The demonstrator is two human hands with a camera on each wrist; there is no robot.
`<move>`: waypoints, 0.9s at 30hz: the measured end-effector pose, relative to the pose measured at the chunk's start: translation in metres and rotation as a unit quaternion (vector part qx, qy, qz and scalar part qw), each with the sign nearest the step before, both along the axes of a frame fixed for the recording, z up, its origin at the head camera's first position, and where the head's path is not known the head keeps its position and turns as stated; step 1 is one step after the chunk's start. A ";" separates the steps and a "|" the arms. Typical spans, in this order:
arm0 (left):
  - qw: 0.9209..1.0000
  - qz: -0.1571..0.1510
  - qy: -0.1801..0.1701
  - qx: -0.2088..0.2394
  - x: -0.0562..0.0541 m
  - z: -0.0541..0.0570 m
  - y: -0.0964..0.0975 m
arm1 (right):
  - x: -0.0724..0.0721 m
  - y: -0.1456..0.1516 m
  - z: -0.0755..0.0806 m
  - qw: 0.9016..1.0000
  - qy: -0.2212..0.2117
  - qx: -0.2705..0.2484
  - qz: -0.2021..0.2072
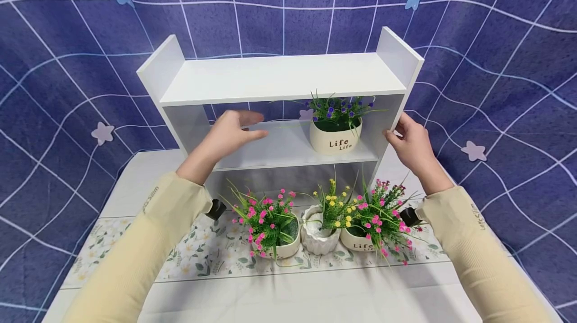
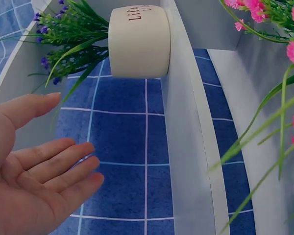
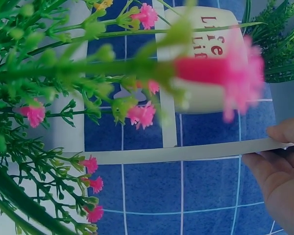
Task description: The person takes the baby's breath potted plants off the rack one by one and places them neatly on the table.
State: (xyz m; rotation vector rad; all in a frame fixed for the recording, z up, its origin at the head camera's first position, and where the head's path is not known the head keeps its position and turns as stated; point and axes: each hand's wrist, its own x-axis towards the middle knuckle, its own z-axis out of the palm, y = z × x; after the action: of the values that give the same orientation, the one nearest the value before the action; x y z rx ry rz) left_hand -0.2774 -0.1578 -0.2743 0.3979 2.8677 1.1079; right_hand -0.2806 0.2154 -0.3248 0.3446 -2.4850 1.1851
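A cream pot lettered "Life" with purple flowers point(image 1: 335, 135) stands at the right end of the middle level of a white shelf point(image 1: 279, 77). My left hand point(image 1: 230, 132) reaches into that level, left of the pot and apart from it. In the left wrist view its fingers point(image 2: 63, 169) are straight, thumb spread away, and the palm holds nothing. My right hand point(image 1: 412, 145) pinches the shelf's right side panel between thumb and fingers, as the right wrist view also shows, with the panel edge point(image 3: 201, 151) between them.
In front of the shelf stand a pot of pink flowers point(image 1: 270, 223), a white ribbed pot with yellow flowers point(image 1: 320, 235) and another pink-flowered pot point(image 1: 360, 243). They sit on a leaf-patterned runner point(image 1: 194, 253) across the white table point(image 1: 279, 298). Behind hangs a blue curtain point(image 1: 288, 7).
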 end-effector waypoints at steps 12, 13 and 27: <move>0.999 -0.014 -0.033 -0.012 -0.009 0.007 0.015 | 0.000 0.000 0.000 1.000 0.001 -0.003 -0.001; 0.999 -0.016 -0.038 -0.012 -0.010 0.007 0.016 | 0.000 0.000 0.000 1.000 0.002 -0.003 -0.001; 0.996 -0.023 -0.079 0.018 -0.026 0.003 0.029 | -0.002 0.001 -0.002 1.000 -0.002 -0.009 0.006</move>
State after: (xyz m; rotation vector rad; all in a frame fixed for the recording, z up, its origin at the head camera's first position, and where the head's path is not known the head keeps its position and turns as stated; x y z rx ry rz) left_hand -0.3039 -0.1288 -0.2710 0.3598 2.6912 1.1312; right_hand -0.2825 0.2167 -0.3273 0.3541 -2.4776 1.2122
